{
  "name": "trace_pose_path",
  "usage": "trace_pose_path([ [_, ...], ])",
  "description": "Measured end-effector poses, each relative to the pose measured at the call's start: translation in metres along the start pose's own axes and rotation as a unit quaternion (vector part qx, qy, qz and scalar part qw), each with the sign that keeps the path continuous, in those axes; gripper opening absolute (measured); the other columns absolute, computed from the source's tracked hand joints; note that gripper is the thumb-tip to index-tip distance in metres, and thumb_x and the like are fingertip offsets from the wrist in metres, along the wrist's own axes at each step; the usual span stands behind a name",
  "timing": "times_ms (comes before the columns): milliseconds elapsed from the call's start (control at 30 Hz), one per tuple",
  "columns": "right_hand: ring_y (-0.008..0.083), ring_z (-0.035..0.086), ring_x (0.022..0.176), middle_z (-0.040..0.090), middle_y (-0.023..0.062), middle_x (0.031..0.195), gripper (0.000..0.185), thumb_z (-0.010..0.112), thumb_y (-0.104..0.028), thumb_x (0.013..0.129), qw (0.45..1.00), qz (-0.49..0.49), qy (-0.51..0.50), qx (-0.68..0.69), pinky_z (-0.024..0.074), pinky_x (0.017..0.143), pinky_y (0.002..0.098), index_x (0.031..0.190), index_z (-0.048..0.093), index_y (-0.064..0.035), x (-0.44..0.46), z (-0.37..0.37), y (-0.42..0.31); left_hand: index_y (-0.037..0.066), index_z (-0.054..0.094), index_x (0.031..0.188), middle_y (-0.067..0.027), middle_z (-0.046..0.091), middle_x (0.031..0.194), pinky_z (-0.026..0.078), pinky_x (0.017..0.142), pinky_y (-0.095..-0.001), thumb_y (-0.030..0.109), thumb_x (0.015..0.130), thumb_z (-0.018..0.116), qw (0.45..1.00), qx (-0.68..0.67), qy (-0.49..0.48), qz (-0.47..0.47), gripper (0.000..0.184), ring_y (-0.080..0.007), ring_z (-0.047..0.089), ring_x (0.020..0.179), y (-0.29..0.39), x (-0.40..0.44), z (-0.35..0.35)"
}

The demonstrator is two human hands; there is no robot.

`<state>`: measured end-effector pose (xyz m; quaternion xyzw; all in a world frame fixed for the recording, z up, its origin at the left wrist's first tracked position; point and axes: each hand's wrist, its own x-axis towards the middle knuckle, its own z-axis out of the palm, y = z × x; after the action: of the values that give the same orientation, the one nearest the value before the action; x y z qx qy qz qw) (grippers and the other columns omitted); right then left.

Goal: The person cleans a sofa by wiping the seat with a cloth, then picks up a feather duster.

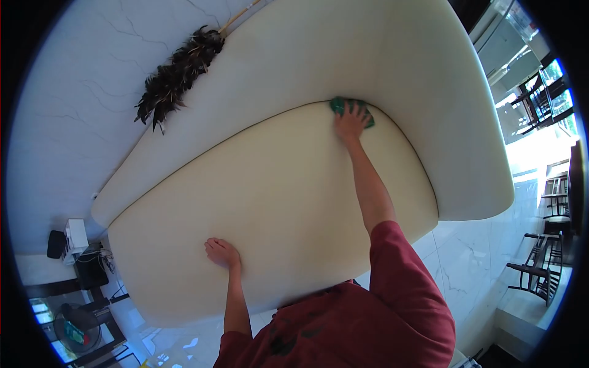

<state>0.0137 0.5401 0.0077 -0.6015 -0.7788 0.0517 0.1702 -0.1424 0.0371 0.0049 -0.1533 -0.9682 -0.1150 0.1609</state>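
Observation:
A cream sofa with a smooth seat (264, 172) and a curved backrest (294, 55) fills the middle of the head view. My right hand (351, 121) reaches to the back of the seat and presses a dark green cloth (368, 116) at the seam with the backrest. Its fingers spread over the cloth and look slightly blurred. Nearer to me, my left hand (222, 253) rests on the seat with its fingers curled in, and nothing shows in it.
A dark feather duster (181, 76) lies along the top of the backrest by the marbled wall (67, 122). White and black boxes (76, 236) with cables stand at the left. Dark wooden chairs (540, 264) are on the right, beyond the tiled floor (466, 264).

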Motion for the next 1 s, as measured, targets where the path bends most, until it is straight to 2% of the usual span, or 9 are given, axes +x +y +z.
trace_pose_path([
  [133, 0.0391, 0.024, 0.14, 0.034, 0.0099, 0.15, 0.058, 0.051, -0.042, 0.089, 0.988, -0.146, -0.045, 0.021, 0.0098, 0.114, 0.0598, 0.141, 0.042, -0.02, -0.041, 0.02, -0.1, 0.006, 0.049, 0.09, -0.0117, 0.051, 0.092, 0.039, 0.074, -0.0449, 0.013, 0.087, 0.044, 1.0, -0.021, -0.008, -0.012, 0.009, -0.0319, 0.051, 0.089, -0.001, 0.0, -0.001],
  [200, 0.0363, 0.026, 0.139, 0.037, 0.0089, 0.148, 0.057, 0.053, -0.043, 0.088, 0.93, -0.346, -0.102, 0.076, 0.0142, 0.115, 0.0556, 0.141, 0.042, -0.0231, -0.062, 0.015, -0.118, 0.006, 0.049, 0.09, -0.0122, 0.051, 0.092, 0.039, 0.074, -0.0451, 0.012, 0.085, 0.045, 0.999, -0.046, -0.005, 0.001, 0.008, -0.0325, 0.051, 0.089, -0.003, 0.001, -0.001],
  [300, 0.0322, 0.03, 0.138, 0.039, 0.0096, 0.146, 0.057, 0.054, -0.043, 0.087, 0.92, -0.372, -0.102, 0.074, 0.0187, 0.115, 0.0522, 0.14, 0.043, -0.0249, -0.028, 0.006, -0.077, 0.005, 0.049, 0.088, -0.0125, 0.051, 0.091, 0.039, 0.072, -0.0463, 0.011, 0.086, 0.046, 0.998, -0.059, -0.012, -0.001, 0.006, -0.0335, 0.052, 0.086, -0.002, 0.001, -0.005],
  [400, 0.0312, 0.044, 0.124, 0.049, 0.0121, 0.132, 0.049, 0.058, -0.039, 0.087, 0.965, -0.254, 0.005, 0.057, 0.028, 0.108, 0.0493, 0.132, 0.052, -0.0228, 0.006, -0.011, 0.007, 0.006, 0.048, 0.088, -0.0126, 0.051, 0.09, 0.038, 0.072, -0.0461, 0.011, 0.086, 0.045, 0.998, -0.067, -0.017, -0.01, 0.006, -0.0335, 0.051, 0.086, -0.003, 0.0, -0.004],
  [500, 0.0314, 0.044, 0.125, 0.049, 0.014, 0.132, 0.049, 0.058, -0.039, 0.087, 0.993, -0.103, 0.024, 0.059, 0.0267, 0.109, 0.0502, 0.133, 0.052, -0.0211, 0.014, -0.037, 0.076, 0.006, 0.048, 0.087, -0.0123, 0.05, 0.089, 0.038, 0.072, -0.0458, 0.011, 0.086, 0.045, 0.999, -0.044, 0.005, 0.0, 0.007, -0.0334, 0.051, 0.086, -0.002, -0.001, 0.001],
  [600, 0.0332, 0.042, 0.127, 0.049, 0.015, 0.133, 0.05, 0.055, -0.038, 0.087, 0.999, -0.022, 0.044, 0.023, 0.0244, 0.109, 0.0541, 0.134, 0.051, -0.0194, 0.014, -0.027, 0.068, 0.006, 0.048, 0.087, -0.0122, 0.05, 0.089, 0.038, 0.072, -0.0456, 0.012, 0.086, 0.044, 1.0, -0.028, 0.01, -0.006, 0.007, -0.0332, 0.051, 0.087, -0.001, -0.001, 0.005],
  [700, 0.0371, 0.04, 0.128, 0.047, 0.016, 0.135, 0.051, 0.052, -0.041, 0.087, 0.99, -0.018, 0.116, -0.075, 0.0243, 0.108, 0.0574, 0.13, 0.053, -0.0144, 0.002, 0.016, -0.001, 0.006, 0.048, 0.088, -0.0117, 0.05, 0.091, 0.038, 0.073, -0.0437, 0.013, 0.086, 0.044, 0.999, -0.033, -0.002, -0.017, 0.008, -0.0318, 0.05, 0.088, 0.0, -0.002, 0.002],
  [867, 0.0351, 0.031, 0.136, 0.041, 0.0121, 0.143, 0.058, 0.059, -0.037, 0.083, 0.926, -0.355, -0.053, 0.114, 0.0187, 0.112, 0.057, 0.137, 0.047, -0.02, -0.114, 0.029, -0.168, 0.007, 0.048, 0.088, -0.0117, 0.05, 0.089, 0.037, 0.074, -0.0441, 0.013, 0.085, 0.045, 0.999, -0.044, -0.008, -0.031, 0.007, -0.0317, 0.05, 0.087, 0.001, -0.001, -0.002],
  [1000, 0.0366, 0.032, 0.135, 0.041, 0.0122, 0.143, 0.058, 0.062, -0.034, 0.081, 0.848, -0.481, -0.097, 0.199, 0.0175, 0.114, 0.0559, 0.137, 0.047, -0.025, -0.15, 0.012, -0.173, 0.007, 0.048, 0.087, -0.0112, 0.05, 0.088, 0.038, 0.074, -0.0445, 0.014, 0.085, 0.047, 0.998, -0.057, -0.003, -0.011, 0.007, -0.031, 0.051, 0.087, -0.002, 0.001, -0.001],
])
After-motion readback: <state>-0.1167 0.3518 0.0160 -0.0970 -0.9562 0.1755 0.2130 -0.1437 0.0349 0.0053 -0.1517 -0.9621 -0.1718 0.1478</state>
